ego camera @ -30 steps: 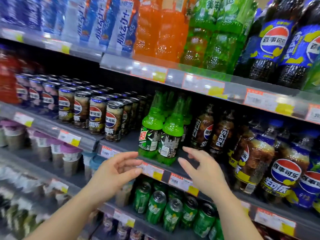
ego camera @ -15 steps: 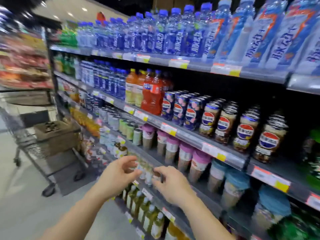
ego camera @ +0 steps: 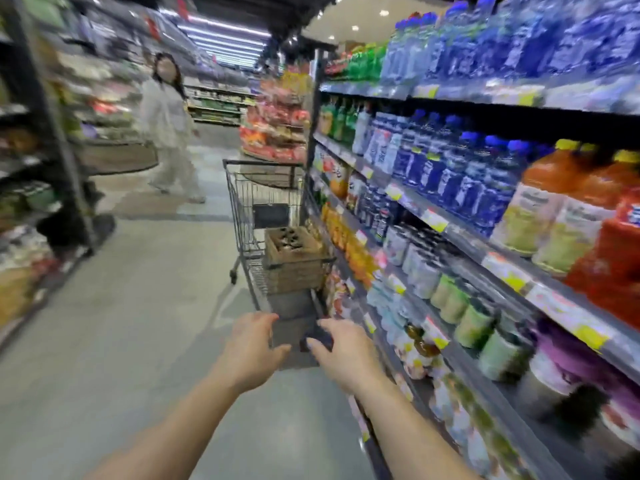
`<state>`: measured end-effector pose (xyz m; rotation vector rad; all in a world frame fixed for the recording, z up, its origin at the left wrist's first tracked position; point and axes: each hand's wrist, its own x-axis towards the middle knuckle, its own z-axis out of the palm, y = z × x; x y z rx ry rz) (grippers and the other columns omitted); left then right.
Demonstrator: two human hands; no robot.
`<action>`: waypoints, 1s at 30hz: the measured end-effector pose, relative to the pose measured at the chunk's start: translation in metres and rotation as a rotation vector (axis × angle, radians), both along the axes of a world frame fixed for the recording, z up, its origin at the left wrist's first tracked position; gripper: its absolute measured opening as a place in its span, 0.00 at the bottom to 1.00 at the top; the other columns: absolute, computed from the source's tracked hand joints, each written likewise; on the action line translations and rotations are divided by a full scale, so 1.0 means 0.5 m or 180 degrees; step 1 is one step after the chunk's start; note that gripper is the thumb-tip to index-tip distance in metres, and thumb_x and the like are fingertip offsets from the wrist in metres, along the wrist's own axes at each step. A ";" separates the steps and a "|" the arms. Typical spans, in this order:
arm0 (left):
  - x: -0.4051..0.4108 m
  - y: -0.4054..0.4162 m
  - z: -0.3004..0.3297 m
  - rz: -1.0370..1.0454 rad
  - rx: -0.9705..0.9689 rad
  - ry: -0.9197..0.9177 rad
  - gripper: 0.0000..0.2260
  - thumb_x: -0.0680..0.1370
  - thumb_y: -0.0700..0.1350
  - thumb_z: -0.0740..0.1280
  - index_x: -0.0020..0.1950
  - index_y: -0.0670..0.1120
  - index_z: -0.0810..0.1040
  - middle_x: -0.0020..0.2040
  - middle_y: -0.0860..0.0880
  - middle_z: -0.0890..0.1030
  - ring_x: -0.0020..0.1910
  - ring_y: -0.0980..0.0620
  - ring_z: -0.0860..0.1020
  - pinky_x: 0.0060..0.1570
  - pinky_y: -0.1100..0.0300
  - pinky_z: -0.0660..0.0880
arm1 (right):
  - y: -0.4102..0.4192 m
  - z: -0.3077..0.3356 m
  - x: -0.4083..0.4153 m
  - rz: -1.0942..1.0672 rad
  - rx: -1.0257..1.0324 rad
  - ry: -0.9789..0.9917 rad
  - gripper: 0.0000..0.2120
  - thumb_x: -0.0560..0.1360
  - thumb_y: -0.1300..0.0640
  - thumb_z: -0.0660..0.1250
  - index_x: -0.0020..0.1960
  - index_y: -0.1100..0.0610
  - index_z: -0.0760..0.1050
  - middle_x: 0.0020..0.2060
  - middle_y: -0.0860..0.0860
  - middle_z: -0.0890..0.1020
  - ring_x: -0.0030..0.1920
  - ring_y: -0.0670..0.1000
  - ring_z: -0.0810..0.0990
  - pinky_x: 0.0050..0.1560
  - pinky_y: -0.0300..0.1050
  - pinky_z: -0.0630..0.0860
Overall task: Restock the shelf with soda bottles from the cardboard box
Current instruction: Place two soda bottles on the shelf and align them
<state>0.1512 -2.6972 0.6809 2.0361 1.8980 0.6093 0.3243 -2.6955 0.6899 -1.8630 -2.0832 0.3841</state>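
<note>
A brown cardboard box (ego camera: pixel 294 268) with dark bottle caps showing at its top sits in a wire shopping cart (ego camera: pixel 263 216) ahead of me in the aisle, close against the drinks shelf (ego camera: pixel 450 230) on my right. Both arms reach forward toward the cart. My left hand (ego camera: pixel 252 348) is empty with its fingers spread, a short way in front of the cart's near end. My right hand (ego camera: pixel 341 351) is beside it, fingers apart and curled; a dark patch shows at its fingertips and I cannot tell what it is. The whole view is motion-blurred.
The shelf on the right holds blue water bottles (ego camera: pixel 450 174), orange juice jugs (ego camera: pixel 561 209) and cups on lower tiers. Another shelf unit (ego camera: pixel 41 161) lines the left side. A person in light clothes (ego camera: pixel 169 129) walks across the aisle beyond the cart. Grey floor (ego camera: pixel 138 306) lies between.
My view has swung left from the soda shelf to look down the aisle. Both hands have left the shelf and now reach toward the cart, which appears closer.
</note>
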 end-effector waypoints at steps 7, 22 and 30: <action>-0.097 0.304 0.025 0.0705 -0.0050 0.0999 0.34 0.76 0.64 0.57 0.77 0.54 0.49 0.79 0.47 0.45 0.77 0.43 0.43 0.73 0.43 0.43 | 0.369 0.021 -0.110 0.0308 0.0278 -0.0348 0.28 0.78 0.40 0.58 0.75 0.47 0.60 0.73 0.53 0.65 0.75 0.56 0.58 0.74 0.55 0.55; -0.345 0.993 -0.015 0.0435 -0.0388 0.0870 0.33 0.77 0.62 0.57 0.77 0.53 0.49 0.79 0.46 0.44 0.77 0.43 0.41 0.74 0.43 0.42 | 1.007 -0.037 -0.341 0.0004 -0.0030 -0.0154 0.27 0.78 0.39 0.56 0.74 0.45 0.60 0.74 0.50 0.64 0.75 0.54 0.57 0.76 0.56 0.53; -0.298 1.335 -0.070 -0.0306 -0.0418 0.0797 0.34 0.75 0.64 0.59 0.77 0.54 0.52 0.79 0.47 0.47 0.77 0.44 0.43 0.74 0.43 0.43 | 1.258 -0.069 -0.268 -0.0847 -0.0391 -0.0148 0.28 0.78 0.37 0.55 0.75 0.45 0.58 0.75 0.50 0.62 0.76 0.55 0.56 0.75 0.57 0.54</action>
